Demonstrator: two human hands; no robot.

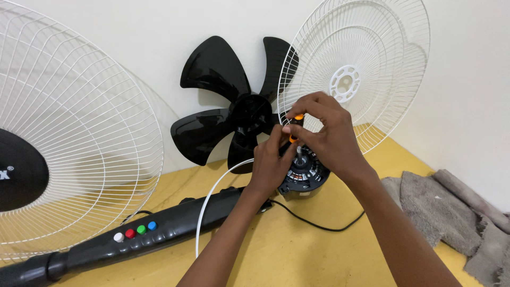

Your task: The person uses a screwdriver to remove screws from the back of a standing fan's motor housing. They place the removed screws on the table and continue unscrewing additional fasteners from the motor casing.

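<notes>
A black fan motor [304, 178] with exposed windings stands on the yellow table [297, 250]. My right hand [324, 135] grips a black and orange screwdriver [295, 126] held upright over the motor. My left hand [271, 165] closes around the screwdriver's lower part and the motor's left side. The screwdriver's tip is hidden behind my fingers.
A black fan blade [234, 106] leans on the wall behind. White wire guards stand at left [79, 133] and right [366, 69]. A black fan stand [133, 236] with coloured buttons lies left, a white ring [212, 196] and black cord [319, 223] nearby. Grey cloth [451, 212] lies right.
</notes>
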